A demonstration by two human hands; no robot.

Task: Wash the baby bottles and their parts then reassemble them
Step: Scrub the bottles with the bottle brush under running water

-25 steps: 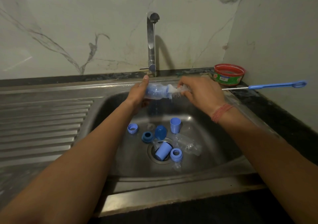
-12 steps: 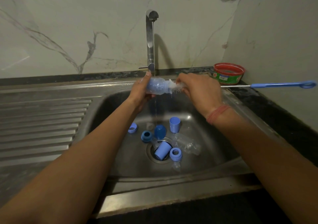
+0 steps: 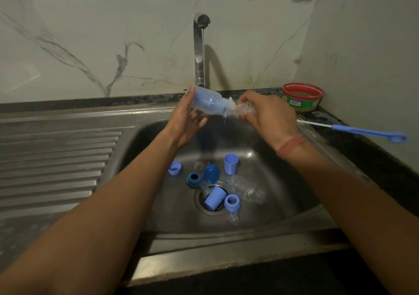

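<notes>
My left hand (image 3: 186,122) grips a clear, blue-tinted baby bottle (image 3: 207,103) held sideways below the tap (image 3: 199,52), base tilted up to the left. My right hand (image 3: 269,115) grips the bottle brush (image 3: 371,133) close to its white bristles, which sit at the bottle's mouth; its blue handle sticks out to the right. Down in the sink (image 3: 283,181) lie a second clear bottle (image 3: 248,190), a blue cap (image 3: 215,198) on the drain, an upright blue cap (image 3: 230,164), a dome cap (image 3: 211,172), three blue rings (image 3: 232,202) and a clear teat (image 3: 233,218).
A red-rimmed green tub (image 3: 302,97) stands on the dark counter in the back right corner. The ribbed steel drainboard (image 3: 56,158) stretches to the left of the sink. Marble wall closes the back and right side. A thin stream runs from the tap's spout.
Both hands have lifted a little with the bottle, and the bottle's base has tipped upward. The brush handle now slopes down to the right.
</notes>
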